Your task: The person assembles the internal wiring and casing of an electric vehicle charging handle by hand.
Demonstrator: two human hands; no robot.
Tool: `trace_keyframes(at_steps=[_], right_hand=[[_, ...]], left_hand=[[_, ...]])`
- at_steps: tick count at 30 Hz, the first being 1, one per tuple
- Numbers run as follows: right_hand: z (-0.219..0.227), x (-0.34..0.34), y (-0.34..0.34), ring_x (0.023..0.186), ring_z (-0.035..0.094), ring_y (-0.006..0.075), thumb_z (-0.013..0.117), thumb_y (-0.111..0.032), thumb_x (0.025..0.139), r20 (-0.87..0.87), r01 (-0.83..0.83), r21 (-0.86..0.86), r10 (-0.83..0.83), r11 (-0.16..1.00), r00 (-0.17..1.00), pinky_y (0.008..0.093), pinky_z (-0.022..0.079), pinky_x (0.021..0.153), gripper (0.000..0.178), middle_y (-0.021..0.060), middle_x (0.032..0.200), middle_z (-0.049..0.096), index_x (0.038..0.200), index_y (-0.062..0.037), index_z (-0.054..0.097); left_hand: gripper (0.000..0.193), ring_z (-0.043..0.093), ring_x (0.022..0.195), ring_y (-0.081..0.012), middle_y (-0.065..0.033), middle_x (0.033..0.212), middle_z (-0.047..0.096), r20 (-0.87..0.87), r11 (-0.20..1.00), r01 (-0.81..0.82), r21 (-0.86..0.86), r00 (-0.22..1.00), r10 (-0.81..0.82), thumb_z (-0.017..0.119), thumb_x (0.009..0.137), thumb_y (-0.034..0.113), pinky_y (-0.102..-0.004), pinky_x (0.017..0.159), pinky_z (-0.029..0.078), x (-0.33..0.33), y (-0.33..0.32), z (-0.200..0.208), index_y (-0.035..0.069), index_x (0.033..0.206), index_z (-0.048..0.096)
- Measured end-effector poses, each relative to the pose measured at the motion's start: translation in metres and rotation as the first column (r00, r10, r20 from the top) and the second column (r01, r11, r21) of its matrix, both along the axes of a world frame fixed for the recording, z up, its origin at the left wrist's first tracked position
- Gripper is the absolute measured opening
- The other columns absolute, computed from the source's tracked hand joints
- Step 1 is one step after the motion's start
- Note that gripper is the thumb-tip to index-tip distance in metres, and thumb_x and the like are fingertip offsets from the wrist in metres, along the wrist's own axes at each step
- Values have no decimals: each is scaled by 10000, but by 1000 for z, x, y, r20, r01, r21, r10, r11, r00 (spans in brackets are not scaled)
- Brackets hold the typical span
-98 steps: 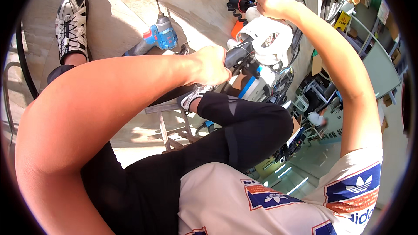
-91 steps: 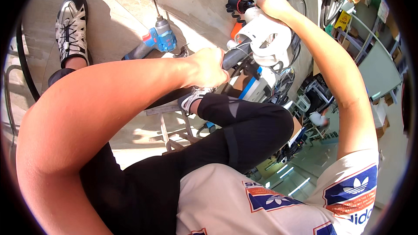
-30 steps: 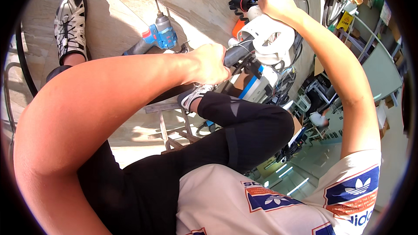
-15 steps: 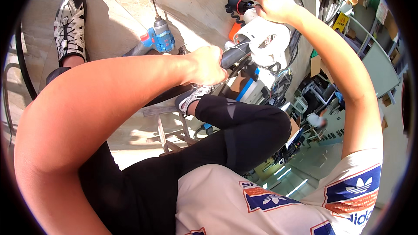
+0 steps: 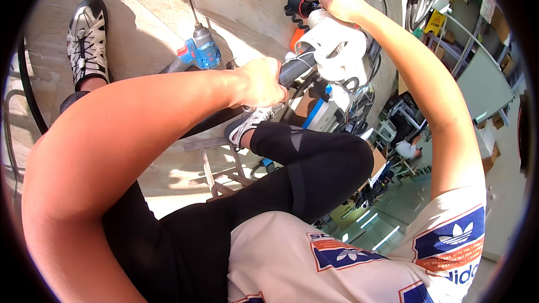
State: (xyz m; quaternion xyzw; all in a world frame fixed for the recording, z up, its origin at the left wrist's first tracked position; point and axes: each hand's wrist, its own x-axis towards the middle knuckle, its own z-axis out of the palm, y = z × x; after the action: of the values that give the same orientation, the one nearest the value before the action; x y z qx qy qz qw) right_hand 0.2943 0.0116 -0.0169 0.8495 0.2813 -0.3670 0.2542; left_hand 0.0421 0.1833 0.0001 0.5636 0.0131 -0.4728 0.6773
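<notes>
My left hand (image 5: 261, 81) is closed round a thick dark grey tube (image 5: 297, 67), which also shows below my forearm. At its far end the tube meets a white plastic housing (image 5: 339, 47) with rounded openings. My right hand (image 5: 342, 3) is at the upper end of that housing, fingers bent inward. Its fingertips are beside a black cylindrical part with a red ring (image 5: 303, 4); what they pinch, if anything, is hidden. Left of my left hand, a blue and grey power drill (image 5: 203, 50) with a long thin bit lies on the floor.
A low wooden stool (image 5: 216, 171) stands by my foot. Coiled cables (image 5: 362, 106) and a blue-and-white box (image 5: 319, 106) lie beyond my knee. Farther right are a yellow warning sign (image 5: 435, 22), cartons and a seated person (image 5: 405, 149). A black hose (image 5: 27, 84) curves at far left.
My right hand has shifted slightly left, and its fingers have curled in from a more stretched position. The white housing has turned or tilted a little. My left hand keeps its grip.
</notes>
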Motion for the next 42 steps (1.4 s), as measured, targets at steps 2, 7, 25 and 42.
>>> trace_keyframes(at_steps=[2, 7, 25, 42], right_hand=[[22, -11, 10, 895, 682, 400, 584, -291, 892, -12, -385, 15, 385, 923, 923, 481, 530, 796, 341, 235, 911, 696, 1111, -37, 641], [24, 7, 14, 788, 679, 381, 566, -167, 884, -220, -646, 97, 649, 757, 728, 492, 540, 701, 250, 197, 746, 670, 1103, -68, 635], [27, 0, 23, 874, 697, 390, 530, -202, 869, -139, -507, -87, 493, 858, 859, 480, 559, 769, 351, 187, 881, 718, 1168, -66, 654], [-7, 11, 8, 960, 673, 385, 576, -183, 851, -3, 104, 15, -104, 994, 995, 455, 531, 844, 291, 224, 1007, 699, 1098, -62, 669]], left_hand=[[333, 660, 683, -259, -186, 791, 655, 42, 1000, -15, 17, 999, 14, 663, 839, 187, -387, 632, 530, -3, -1, -1, -63, 1049, 602], [382, 670, 1028, -355, -264, 1040, 686, -30, 997, 57, 57, 998, -55, 634, 820, 212, -399, 890, 521, 5, 11, 10, -53, 1094, 649], [355, 658, 890, -318, -226, 934, 669, -45, 998, 59, 36, 997, -57, 635, 830, 209, -398, 781, 518, 7, 10, 8, -62, 1060, 631], [363, 650, 902, -312, -226, 950, 665, -46, 995, 85, 48, 995, -83, 628, 826, 213, -397, 794, 514, 9, 11, 10, -57, 1068, 627]])
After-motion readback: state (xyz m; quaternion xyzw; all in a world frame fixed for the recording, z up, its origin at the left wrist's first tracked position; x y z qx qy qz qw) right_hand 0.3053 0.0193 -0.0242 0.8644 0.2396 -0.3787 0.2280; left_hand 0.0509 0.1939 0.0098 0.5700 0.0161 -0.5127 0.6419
